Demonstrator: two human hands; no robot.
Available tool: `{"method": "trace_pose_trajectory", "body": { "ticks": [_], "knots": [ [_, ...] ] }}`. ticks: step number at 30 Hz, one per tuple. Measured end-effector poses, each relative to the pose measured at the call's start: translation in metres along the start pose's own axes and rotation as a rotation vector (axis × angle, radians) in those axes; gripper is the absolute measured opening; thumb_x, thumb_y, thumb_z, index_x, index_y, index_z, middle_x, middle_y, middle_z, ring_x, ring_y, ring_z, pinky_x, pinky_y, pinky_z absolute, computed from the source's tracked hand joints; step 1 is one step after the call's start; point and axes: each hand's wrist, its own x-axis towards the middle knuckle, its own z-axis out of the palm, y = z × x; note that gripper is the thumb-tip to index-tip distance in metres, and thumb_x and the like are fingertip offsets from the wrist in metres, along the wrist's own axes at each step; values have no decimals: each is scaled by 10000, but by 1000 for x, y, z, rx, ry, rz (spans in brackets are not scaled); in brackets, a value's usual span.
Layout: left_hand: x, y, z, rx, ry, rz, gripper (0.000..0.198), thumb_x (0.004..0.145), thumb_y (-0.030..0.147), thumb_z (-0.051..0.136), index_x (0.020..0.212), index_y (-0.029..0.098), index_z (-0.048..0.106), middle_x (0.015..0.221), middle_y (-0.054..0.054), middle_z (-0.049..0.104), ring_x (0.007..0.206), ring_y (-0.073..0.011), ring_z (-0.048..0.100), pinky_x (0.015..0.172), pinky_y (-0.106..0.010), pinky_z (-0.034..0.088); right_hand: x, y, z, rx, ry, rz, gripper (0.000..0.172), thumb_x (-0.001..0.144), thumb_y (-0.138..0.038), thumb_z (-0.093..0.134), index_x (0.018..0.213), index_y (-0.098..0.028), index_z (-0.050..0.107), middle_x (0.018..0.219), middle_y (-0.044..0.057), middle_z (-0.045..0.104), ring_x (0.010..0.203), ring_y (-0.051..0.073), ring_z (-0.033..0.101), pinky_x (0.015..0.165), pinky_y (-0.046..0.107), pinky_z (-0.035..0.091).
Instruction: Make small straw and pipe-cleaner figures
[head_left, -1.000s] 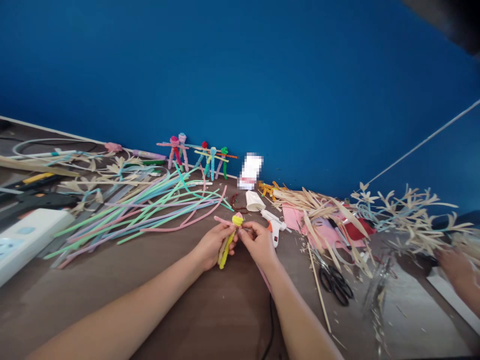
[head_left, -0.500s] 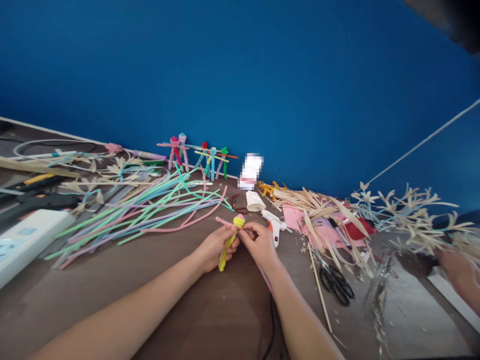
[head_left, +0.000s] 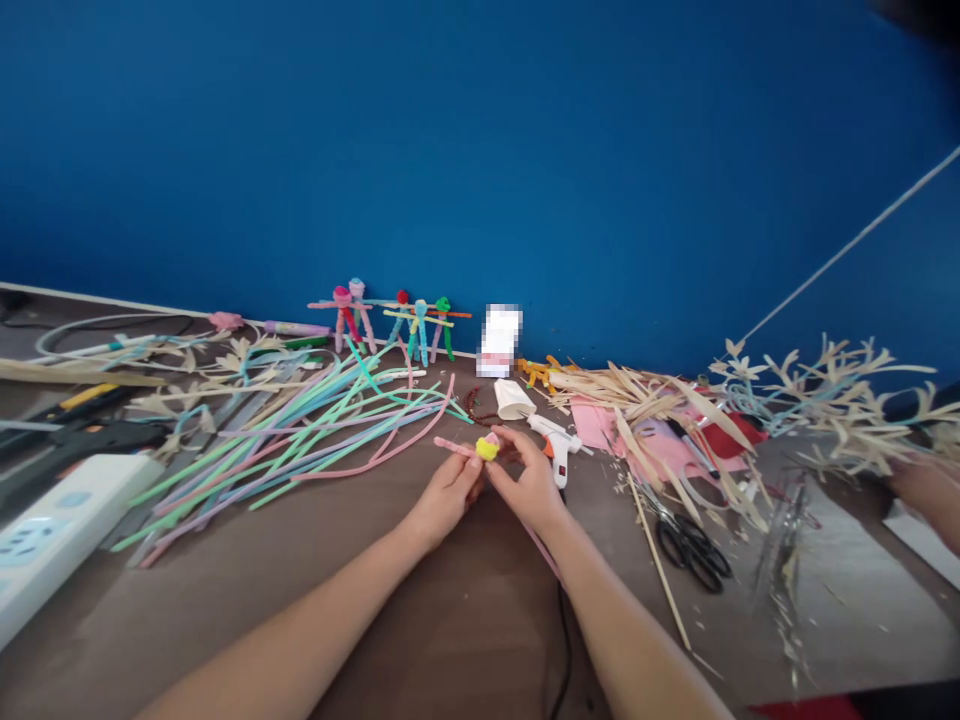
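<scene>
My left hand [head_left: 446, 495] and my right hand [head_left: 529, 485] meet over the brown table [head_left: 420, 640], both pinched on a small pipe-cleaner figure [head_left: 487, 449] with a yellow coiled head. A pink pipe cleaner [head_left: 455, 446] sticks out to the left from it. The figure's body is hidden between my fingers. A white glue gun [head_left: 556, 443] lies just right of my right hand, and a pile of loose pipe cleaners [head_left: 300, 430] spreads out to the left.
Several finished pipe-cleaner figures [head_left: 390, 320] stand against the blue wall. Black scissors [head_left: 694, 548] and dried straw leaves [head_left: 675, 410] lie to the right. A white power strip [head_left: 45, 535] sits at far left. Another person's hand [head_left: 930, 490] shows at the right edge.
The yellow body that hung below my left hand is now tucked between my fingers. Both hands have shifted slightly toward the wall, and the camera has tilted.
</scene>
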Motion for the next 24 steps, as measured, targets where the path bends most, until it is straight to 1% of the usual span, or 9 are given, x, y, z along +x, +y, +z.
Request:
{"method": "trace_pose_trajectory", "body": {
  "ticks": [2,4,7,10,15,18,20,22,24],
  "knots": [
    [0,2,-1,12,-14,-26,309,731,476,442,690,176,377,484,79,323,381,-34,240,340,-163,166,0,-1,-1,34,-8,-34,406,696,-192,537,1099,-180,490,969,68,564,852,163,528,764,295,432],
    [0,3,-1,16,-22,-43,308,729,478,442,705,177,380,478,81,315,378,-35,233,340,-164,156,1,-2,-2,56,-17,-59,381,699,-194,544,1079,-181,512,976,66,566,856,161,530,774,296,429],
    [1,3,-2,13,-46,-57,301,732,475,438,730,182,374,461,87,304,366,-37,220,337,-165,144,2,-3,-4,57,-32,-80,266,712,-199,542,975,-169,571,881,55,589,796,154,539,736,285,435],
    [2,0,-3,9,-69,-77,289,740,465,431,749,183,368,458,89,300,367,-36,211,336,-158,132,3,-3,-5,39,-23,-76,165,719,-201,542,869,-159,597,791,42,589,744,148,539,705,278,432],
    [1,-3,-3,-4,-81,-95,293,742,460,436,709,178,364,465,88,299,376,-30,218,340,-142,136,3,0,-3,39,10,-58,119,721,-213,548,813,-156,598,765,33,587,722,141,535,690,268,423],
    [2,-3,-5,-51,-87,-115,293,741,459,444,704,179,367,463,88,314,358,-29,218,333,-142,141,2,1,-2,59,1,-43,163,714,-213,555,863,-161,597,774,32,583,728,138,535,695,267,423],
    [4,-2,-7,-128,-78,-138,277,746,453,442,735,183,379,462,88,323,343,-32,225,327,-144,149,2,2,-1,93,-2,-17,270,699,-213,568,965,-166,570,803,31,584,754,138,539,723,273,426],
    [6,0,-10,-221,-56,-162,261,746,440,450,756,188,383,457,88,326,334,-36,237,324,-144,158,3,4,0,126,-4,43,346,696,-218,564,1036,-160,535,807,31,586,760,136,543,738,278,430],
    [8,1,-13,-296,-40,-184,257,739,432,465,752,189,383,448,89,322,330,-37,245,322,-142,165,3,6,1,145,-31,122,328,701,-234,552,1017,-146,545,768,30,592,718,131,547,706,274,441]
  ]
}}
